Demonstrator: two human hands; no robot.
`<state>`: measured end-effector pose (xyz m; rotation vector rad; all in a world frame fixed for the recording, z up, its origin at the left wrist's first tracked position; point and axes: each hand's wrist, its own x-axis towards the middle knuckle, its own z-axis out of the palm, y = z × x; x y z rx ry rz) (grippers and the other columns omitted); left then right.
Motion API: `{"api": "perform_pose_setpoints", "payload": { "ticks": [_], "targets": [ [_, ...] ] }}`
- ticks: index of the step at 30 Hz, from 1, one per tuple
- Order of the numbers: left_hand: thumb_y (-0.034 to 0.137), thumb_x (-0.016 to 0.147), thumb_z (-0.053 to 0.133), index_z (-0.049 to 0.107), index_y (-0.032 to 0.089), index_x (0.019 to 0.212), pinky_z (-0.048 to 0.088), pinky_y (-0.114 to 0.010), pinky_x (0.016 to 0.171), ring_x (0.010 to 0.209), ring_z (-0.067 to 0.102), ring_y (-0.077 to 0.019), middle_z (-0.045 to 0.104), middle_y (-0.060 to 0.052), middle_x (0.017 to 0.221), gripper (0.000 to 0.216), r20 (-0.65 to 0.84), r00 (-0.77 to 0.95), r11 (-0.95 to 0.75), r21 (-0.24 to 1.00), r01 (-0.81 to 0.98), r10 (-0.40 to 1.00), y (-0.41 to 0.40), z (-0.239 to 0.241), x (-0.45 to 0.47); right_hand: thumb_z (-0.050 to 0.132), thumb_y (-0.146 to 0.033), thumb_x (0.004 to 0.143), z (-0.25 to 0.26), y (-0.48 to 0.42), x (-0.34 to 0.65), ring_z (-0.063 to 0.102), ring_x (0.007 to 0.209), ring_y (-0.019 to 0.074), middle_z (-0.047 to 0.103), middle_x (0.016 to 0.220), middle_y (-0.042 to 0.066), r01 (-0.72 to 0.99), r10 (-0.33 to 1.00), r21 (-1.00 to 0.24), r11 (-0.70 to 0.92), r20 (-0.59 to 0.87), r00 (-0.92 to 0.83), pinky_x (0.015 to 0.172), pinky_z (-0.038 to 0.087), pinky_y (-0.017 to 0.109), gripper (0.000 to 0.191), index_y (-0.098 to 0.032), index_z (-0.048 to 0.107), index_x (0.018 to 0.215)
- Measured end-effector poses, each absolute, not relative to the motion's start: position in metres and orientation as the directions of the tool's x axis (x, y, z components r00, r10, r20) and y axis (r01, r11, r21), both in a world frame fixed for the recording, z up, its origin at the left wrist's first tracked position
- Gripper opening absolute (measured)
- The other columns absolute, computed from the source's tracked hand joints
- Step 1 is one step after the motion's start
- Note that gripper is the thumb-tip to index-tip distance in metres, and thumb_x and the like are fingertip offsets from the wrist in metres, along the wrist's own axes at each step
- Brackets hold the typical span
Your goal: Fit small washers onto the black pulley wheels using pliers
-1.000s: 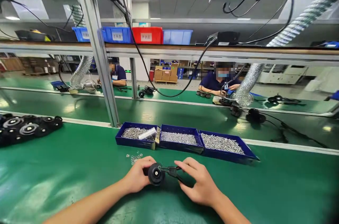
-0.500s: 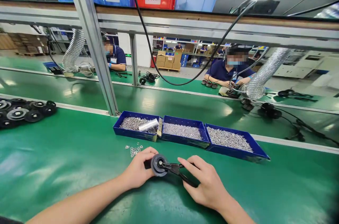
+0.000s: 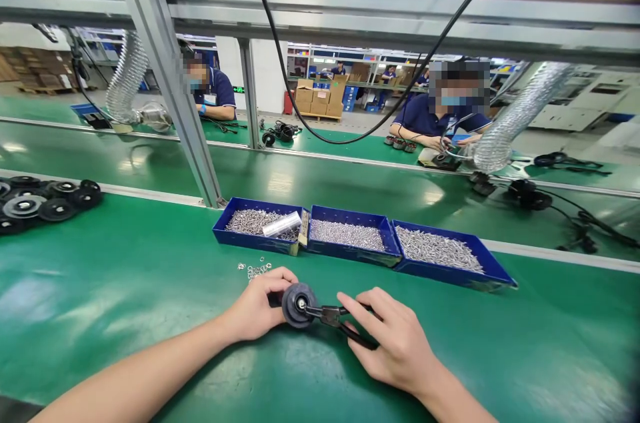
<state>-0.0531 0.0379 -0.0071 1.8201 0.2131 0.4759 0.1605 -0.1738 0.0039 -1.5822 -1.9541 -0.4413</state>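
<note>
My left hand (image 3: 257, 306) is closed around a dark grey round part (image 3: 299, 317), a stepped wheel with a metal centre facing right. My right hand (image 3: 393, 339) grips black-handled circlip pliers (image 3: 333, 316), fingers wrapped about the two handles. The pliers' tips meet the metal centre of the wheel. Whether a ring sits on the tips is too small to tell. Just beyond my left hand, several small metal rings (image 3: 257, 270) lie loose on the green table (image 3: 215, 383).
Three blue trays stand in a row: a left one (image 3: 257, 244) with metal pins and a clear tube, a middle one (image 3: 345, 255) and a right one (image 3: 450, 276) with small metal parts. Black wheels (image 3: 55, 208) are heaped far left. A metal post (image 3: 165, 76) rises behind. Co-workers sit opposite.
The camera view has tilted down slightly. Both hands still hold the wheel and the pliers together, the tips staying at the wheel's centre; the wheel is turned very slightly.
</note>
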Motion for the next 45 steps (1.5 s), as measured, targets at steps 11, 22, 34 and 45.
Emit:
{"api": "perform_pose_setpoints", "payload": {
  "ticks": [11, 22, 34, 45],
  "targets": [
    [0.042, 0.09, 0.086, 0.085, 0.023, 0.096, 0.046, -0.032, 0.082, 0.092, 0.062, -0.022, 0.066, -0.006, 0.103, 0.02, 0.212, 0.9, -0.3, 0.949, -0.097, 0.381, 0.038, -0.006, -0.052, 0.059, -0.005, 0.092, 0.006, -0.177, 0.156, 0.05, 0.083, 0.0235, 0.061, 0.103, 0.011, 0.978, 0.795, -0.068, 0.195, 0.596, -0.117, 0.065, 0.038, 0.035, 0.054, -0.014, 0.059, 0.145],
    [0.043, 0.091, 0.085, 0.085, 0.024, 0.092, 0.046, -0.032, 0.079, 0.089, 0.062, -0.021, 0.066, -0.005, 0.1, 0.019, 0.2, 0.903, -0.316, 0.946, -0.077, 0.379, 0.036, -0.006, -0.053, 0.057, -0.003, 0.087, 0.01, -0.183, 0.154, 0.05, 0.081, 0.0239, 0.058, 0.1, 0.01, 0.982, 0.84, -0.097, 0.161, 0.536, -0.085, 0.064, 0.036, 0.035, 0.062, -0.017, 0.058, 0.148],
    [0.049, 0.094, 0.082, 0.085, 0.023, 0.094, 0.049, -0.033, 0.081, 0.09, 0.064, -0.022, 0.068, -0.007, 0.1, 0.026, 0.239, 0.907, -0.391, 0.916, -0.091, 0.348, 0.038, -0.001, -0.052, 0.051, -0.004, 0.093, 0.005, -0.187, 0.153, 0.055, 0.078, 0.0218, 0.058, 0.102, 0.008, 0.978, 0.879, -0.167, 0.125, 0.475, -0.031, 0.061, 0.037, 0.033, 0.061, -0.022, 0.054, 0.151],
    [0.043, 0.094, 0.083, 0.083, 0.021, 0.094, 0.05, -0.033, 0.082, 0.092, 0.067, -0.0226, 0.075, -0.008, 0.099, 0.022, 0.282, 0.901, -0.446, 0.888, -0.114, 0.33, 0.038, -0.004, -0.055, 0.054, 0.003, 0.083, 0.011, -0.192, 0.15, 0.056, 0.08, 0.0218, 0.058, 0.103, 0.007, 0.976, 0.923, -0.205, 0.073, 0.385, 0.012, 0.062, 0.037, 0.032, 0.075, -0.027, 0.053, 0.152]
  ]
}}
